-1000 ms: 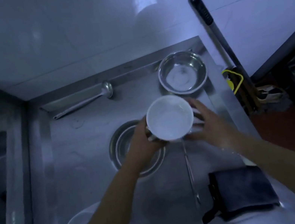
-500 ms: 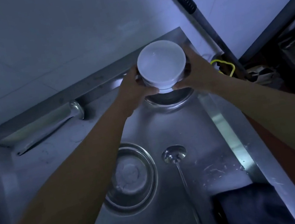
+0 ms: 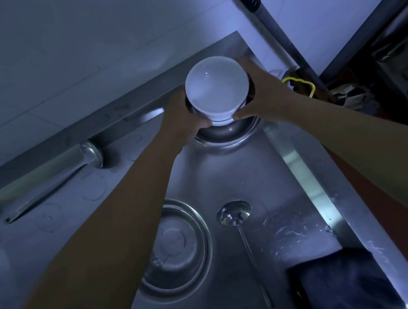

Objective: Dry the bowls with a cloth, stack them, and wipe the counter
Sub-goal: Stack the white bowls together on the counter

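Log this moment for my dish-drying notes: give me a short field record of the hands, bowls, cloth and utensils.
held item: white bowl, upright
left hand: grips the bowl's left side
right hand: grips its right side
below it: steel bowl at the counter's far end
near bowl: second steel bowl, empty
cloth: dark, folded, near right
utensils: spoon; ladle

Stainless steel counter (image 3: 223, 178), wet, with water streaks near right edge. Lying directly on it: steel bowl (image 3: 229, 133) at far end; second steel bowl (image 3: 175, 246) nearer, left of centre; spoon (image 3: 235, 216) beside it, handle toward viewer; ladle (image 3: 49, 179) along back left; dark cloth (image 3: 340, 285) at near right.
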